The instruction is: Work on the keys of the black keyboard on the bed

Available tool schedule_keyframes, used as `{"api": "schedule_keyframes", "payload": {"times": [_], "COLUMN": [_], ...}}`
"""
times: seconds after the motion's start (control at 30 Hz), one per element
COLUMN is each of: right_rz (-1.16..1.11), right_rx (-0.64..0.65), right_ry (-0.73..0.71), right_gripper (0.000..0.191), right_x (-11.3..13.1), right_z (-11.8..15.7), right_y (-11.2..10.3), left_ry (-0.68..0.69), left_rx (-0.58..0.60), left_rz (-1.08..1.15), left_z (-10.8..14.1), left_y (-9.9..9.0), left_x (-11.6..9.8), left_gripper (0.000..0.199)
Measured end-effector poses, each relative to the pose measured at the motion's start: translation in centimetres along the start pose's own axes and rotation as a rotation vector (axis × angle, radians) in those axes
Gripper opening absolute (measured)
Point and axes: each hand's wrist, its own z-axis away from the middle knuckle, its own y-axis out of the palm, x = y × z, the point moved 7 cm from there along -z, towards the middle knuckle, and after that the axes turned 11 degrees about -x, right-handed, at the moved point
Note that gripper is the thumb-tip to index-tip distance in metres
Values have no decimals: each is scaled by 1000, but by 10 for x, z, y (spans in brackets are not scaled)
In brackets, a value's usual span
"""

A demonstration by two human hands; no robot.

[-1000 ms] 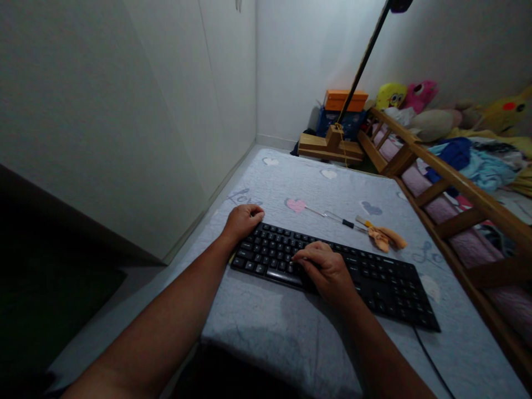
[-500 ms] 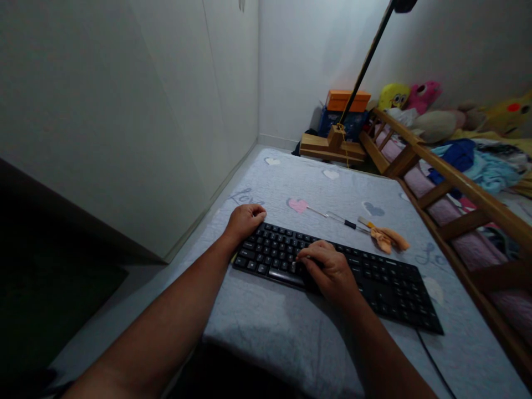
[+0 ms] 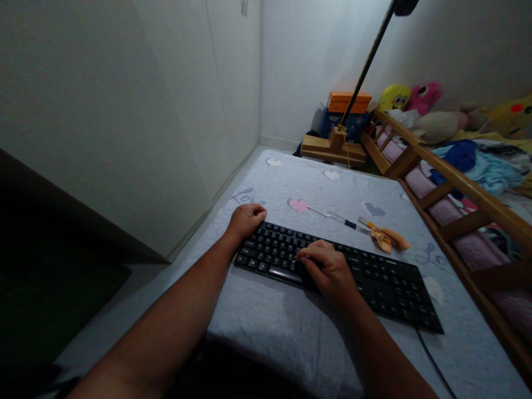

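A black computer keyboard [image 3: 286,275] lies at a slant on the cloth-covered surface. My left hand [image 3: 245,220] is closed at its upper left corner, fingers curled and the thumb side against the edge. My right hand [image 3: 328,269] rests over the keys right of the space bar. Its thumb and index finger are pinched on a small pale thing [image 3: 296,261], mostly hidden by the fingers. Beyond the keyboard lie a thin metal tool with a black grip [image 3: 350,224], a small yellow-handled tool [image 3: 366,222] and a crumpled orange cloth [image 3: 386,239].
The surface has a light blue patterned cover [image 3: 266,310]. A white cabinet [image 3: 199,111] stands to the left. On the right runs a wooden bed rail [image 3: 469,185] with clothes and plush toys behind it. A black pole [image 3: 368,64] on a wooden base rises at the back.
The view has shifted very slightly. Both hands and the keyboard stay in nearly the same places.
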Motion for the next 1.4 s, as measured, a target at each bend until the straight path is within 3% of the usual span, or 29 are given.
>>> {"api": "schedule_keyframes", "payload": {"times": [0.67,1.07,1.4], "right_rz": [1,35,-16], "right_rx": [66,3,62], "right_ry": [-85,-51,-93], "right_gripper": [19,19,18], "right_x": [15,5,14], "right_z": [4,1,3], "right_y": [10,7,8], "left_ry": [4,19,14], "left_rx": [7,16,19], "left_rz": [-6,-3,-8], "left_z": [-1,-1,-1], "left_y": [0,1,1], "left_x": [0,-1,-1], "left_gripper": [25,26,26]}}
